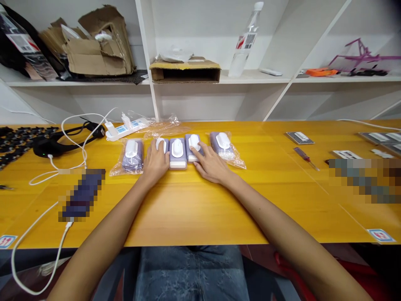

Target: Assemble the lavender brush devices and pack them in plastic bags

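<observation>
- Head view, looking forward and down: two bare forearms reached from the bottom of the frame to a yellow wooden table (200,217). Clock directions are from the person's seat, with 12 o'clock straight ahead.
- Five lavender-and-white devices (177,153) lay side by side in a row at 12 o'clock, each with its long axis running from 6 to 12 o'clock. Each had a white oval on top.
- The left hand (155,164) was loosely open, its fingers (161,147) curved over the second device (162,144) from the left. I could not tell whether it gripped or merely rested.
- The right hand (211,165) was also loosely open, its fingers (196,151) lying on the fourth device (194,143). Any grip was equally unclear.
- The middle device sat between the hands, about equally near both, and neither hand held it.
- A left bagged device (132,155) in clear plastic lay at 10 o'clock from the left hand. A right bagged device (223,146) lay at 2 o'clock from the right hand.
- Farther off, a white power strip (125,128) sat at 11 o'clock and a screwdriver (306,158) at 2 o'clock. Two pixelated patches on the table were unreadable.
</observation>
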Demonstrator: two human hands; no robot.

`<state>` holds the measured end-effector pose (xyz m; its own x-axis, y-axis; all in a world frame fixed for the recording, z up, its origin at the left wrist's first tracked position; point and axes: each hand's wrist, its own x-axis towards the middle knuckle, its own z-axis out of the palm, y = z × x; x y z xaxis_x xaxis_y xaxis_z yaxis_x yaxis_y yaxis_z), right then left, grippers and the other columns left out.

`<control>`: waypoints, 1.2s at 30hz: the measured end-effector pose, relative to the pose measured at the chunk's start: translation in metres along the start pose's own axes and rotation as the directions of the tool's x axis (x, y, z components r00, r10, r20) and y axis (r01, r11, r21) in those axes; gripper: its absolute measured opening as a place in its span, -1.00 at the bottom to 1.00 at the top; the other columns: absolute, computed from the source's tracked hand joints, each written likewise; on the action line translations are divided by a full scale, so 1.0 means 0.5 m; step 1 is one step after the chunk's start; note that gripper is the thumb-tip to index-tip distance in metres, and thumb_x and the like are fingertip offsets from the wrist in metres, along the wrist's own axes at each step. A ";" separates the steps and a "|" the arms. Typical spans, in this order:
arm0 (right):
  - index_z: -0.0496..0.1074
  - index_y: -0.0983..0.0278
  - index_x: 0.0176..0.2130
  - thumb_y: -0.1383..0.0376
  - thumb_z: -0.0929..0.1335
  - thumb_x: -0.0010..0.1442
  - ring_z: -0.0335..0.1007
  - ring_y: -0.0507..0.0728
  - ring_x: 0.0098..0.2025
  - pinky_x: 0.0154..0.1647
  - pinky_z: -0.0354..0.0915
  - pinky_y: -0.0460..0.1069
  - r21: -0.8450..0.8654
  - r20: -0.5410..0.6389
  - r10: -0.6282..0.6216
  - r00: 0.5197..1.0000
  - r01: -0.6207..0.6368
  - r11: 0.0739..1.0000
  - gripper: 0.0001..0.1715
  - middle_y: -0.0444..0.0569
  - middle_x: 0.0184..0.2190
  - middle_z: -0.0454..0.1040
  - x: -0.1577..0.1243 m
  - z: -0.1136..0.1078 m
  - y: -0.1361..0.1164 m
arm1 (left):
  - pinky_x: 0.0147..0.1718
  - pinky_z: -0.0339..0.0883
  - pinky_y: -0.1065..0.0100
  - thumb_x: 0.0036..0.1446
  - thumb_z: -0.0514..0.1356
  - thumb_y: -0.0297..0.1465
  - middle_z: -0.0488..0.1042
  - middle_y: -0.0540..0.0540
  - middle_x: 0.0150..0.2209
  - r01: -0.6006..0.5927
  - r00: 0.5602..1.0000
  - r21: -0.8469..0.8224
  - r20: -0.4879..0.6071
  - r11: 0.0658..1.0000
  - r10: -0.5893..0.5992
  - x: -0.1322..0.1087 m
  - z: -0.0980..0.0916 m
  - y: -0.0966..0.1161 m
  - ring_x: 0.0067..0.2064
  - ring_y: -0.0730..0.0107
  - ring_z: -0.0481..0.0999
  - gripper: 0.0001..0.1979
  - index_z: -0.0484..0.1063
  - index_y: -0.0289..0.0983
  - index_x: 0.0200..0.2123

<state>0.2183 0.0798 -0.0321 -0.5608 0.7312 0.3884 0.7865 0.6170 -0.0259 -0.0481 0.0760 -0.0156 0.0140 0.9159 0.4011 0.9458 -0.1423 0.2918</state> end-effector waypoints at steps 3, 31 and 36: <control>0.33 0.32 0.48 0.15 0.28 0.56 0.37 0.52 0.31 0.26 0.46 0.40 0.028 -0.019 0.028 0.999 -0.027 0.999 -0.35 0.41 0.49 0.21 0.006 -0.003 -0.008 | 0.41 0.37 -0.35 0.47 0.11 -0.33 0.19 -0.56 0.56 0.001 1.000 0.035 0.016 0.999 -0.001 -0.005 0.000 0.009 0.53 -0.45 0.33 -0.43 0.29 -0.36 0.46; 0.39 0.18 -0.19 0.14 0.37 0.42 0.48 0.26 -0.23 -0.26 0.32 0.14 0.182 -0.047 0.173 0.984 -0.162 0.970 -0.82 0.18 0.12 0.47 -0.027 -0.065 -0.055 | 0.45 0.27 -0.43 0.33 0.27 -0.32 0.22 -0.49 0.55 -0.036 0.997 -0.024 -0.066 0.999 0.035 0.009 -0.017 -0.011 0.61 -0.41 0.17 -0.43 0.40 -0.29 0.36; 0.34 0.15 -0.20 0.20 0.34 0.43 0.48 0.30 -0.17 -0.23 0.27 0.12 0.217 -0.032 0.138 0.990 -0.127 0.968 -0.88 0.08 -0.14 0.54 -0.024 -0.066 -0.054 | 0.60 0.03 -0.26 0.34 0.34 -0.16 0.15 -0.32 0.62 -0.078 0.991 -0.162 -0.120 0.984 0.059 0.052 -0.027 -0.071 0.68 -0.20 0.04 -0.61 0.56 -0.21 0.14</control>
<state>0.2123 0.0450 -0.0056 -0.4388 0.7994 0.4103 0.7764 0.5672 -0.2747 -0.0859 0.1001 -0.0038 0.0311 0.8545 0.5186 0.8768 -0.2724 0.3962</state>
